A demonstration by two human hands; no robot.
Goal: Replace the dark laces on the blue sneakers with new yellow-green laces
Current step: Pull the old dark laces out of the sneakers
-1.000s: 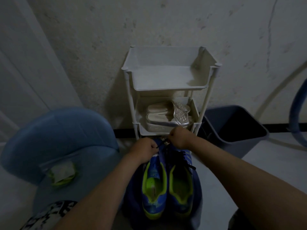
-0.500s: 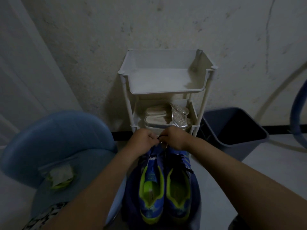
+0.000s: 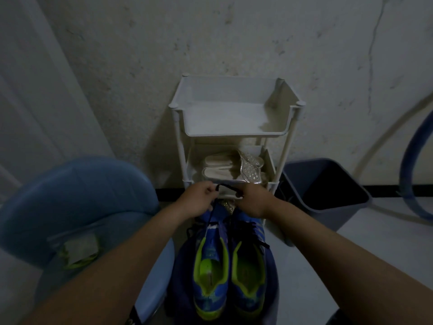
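Your left hand [image 3: 199, 201] and right hand [image 3: 254, 202] each pinch the dark lace [image 3: 228, 187]. It spans sideways between them beyond the toes, then drops from your left fingers back into the left sneaker [image 3: 210, 266], so pull away along the shoe. Two sneakers: the right sneaker [image 3: 248, 266] looks fully laced. One packet of new laces [image 3: 78, 250] lies on the chair [image 3: 93, 195], nearer your left hand

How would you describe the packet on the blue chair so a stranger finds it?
Start at the big blue chair left of the sneakers. On its seat lies a small pale packet. It is the only thing on the chair, with yellow-green showing at its edges.
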